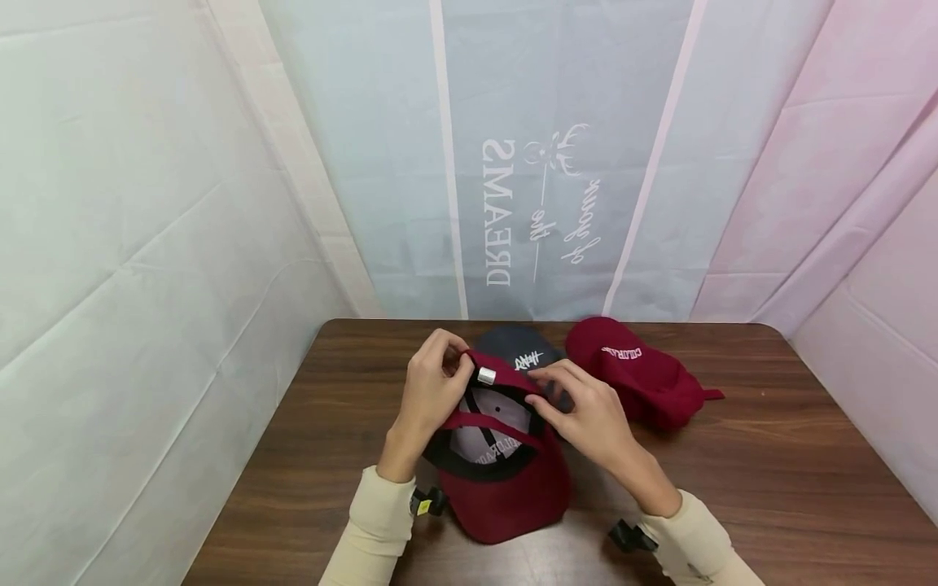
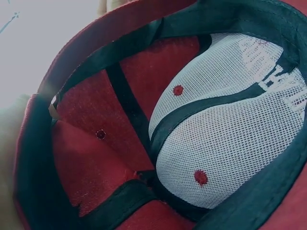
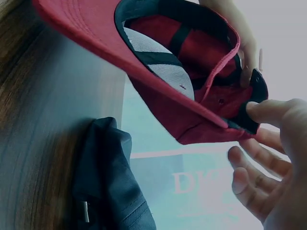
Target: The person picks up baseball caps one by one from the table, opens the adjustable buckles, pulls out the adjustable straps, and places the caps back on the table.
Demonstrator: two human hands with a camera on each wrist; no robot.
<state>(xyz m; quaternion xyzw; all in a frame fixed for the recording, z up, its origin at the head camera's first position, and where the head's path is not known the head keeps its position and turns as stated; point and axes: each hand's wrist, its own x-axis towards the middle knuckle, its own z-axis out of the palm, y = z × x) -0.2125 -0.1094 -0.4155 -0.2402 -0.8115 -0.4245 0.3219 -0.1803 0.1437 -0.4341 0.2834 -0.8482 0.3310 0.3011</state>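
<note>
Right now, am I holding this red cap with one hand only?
No, the left hand and right hand both grip the red cap.

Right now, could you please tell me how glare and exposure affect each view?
Head view: fairly even light, with a pale sheen on the table below the held cap; left wrist view: upper-left corner washed out, though the mesh lining shows its weave clearly; right wrist view: backdrop overexposed, its lettering faded.

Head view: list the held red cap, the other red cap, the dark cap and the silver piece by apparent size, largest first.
1. Held red cap
2. Other red cap
3. Dark cap, partly hidden, so ranked by what shows
4. Silver piece
</note>
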